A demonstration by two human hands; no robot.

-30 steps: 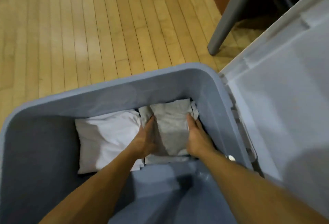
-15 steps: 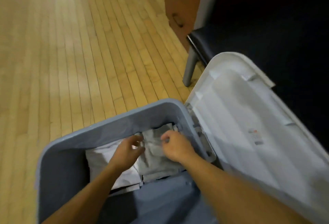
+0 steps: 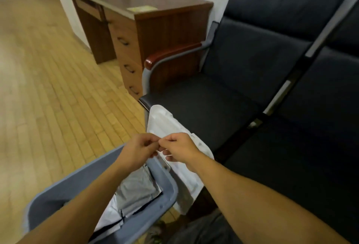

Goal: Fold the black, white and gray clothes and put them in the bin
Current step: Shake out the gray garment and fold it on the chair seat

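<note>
The grey-blue bin (image 3: 167,183) stands on the floor at the bottom left. Inside it lie a folded gray garment (image 3: 136,187) and, beside it, a folded white garment (image 3: 111,213) partly hidden by my left forearm. A thin dark edge shows under them. My left hand (image 3: 138,149) and my right hand (image 3: 179,147) are raised above the bin's far rim, fingertips touching each other, fingers curled, no cloth in them.
The bin's white lid (image 3: 169,127) hangs open against a row of black seats (image 3: 242,92) on the right. A wooden desk (image 3: 147,22) with drawers stands behind. Wooden floor (image 3: 48,98) stretches to the left.
Both hands let go of the gray garment and rose out of the bin, meeting above its rim. The view tilted up to the seats and desk.
</note>
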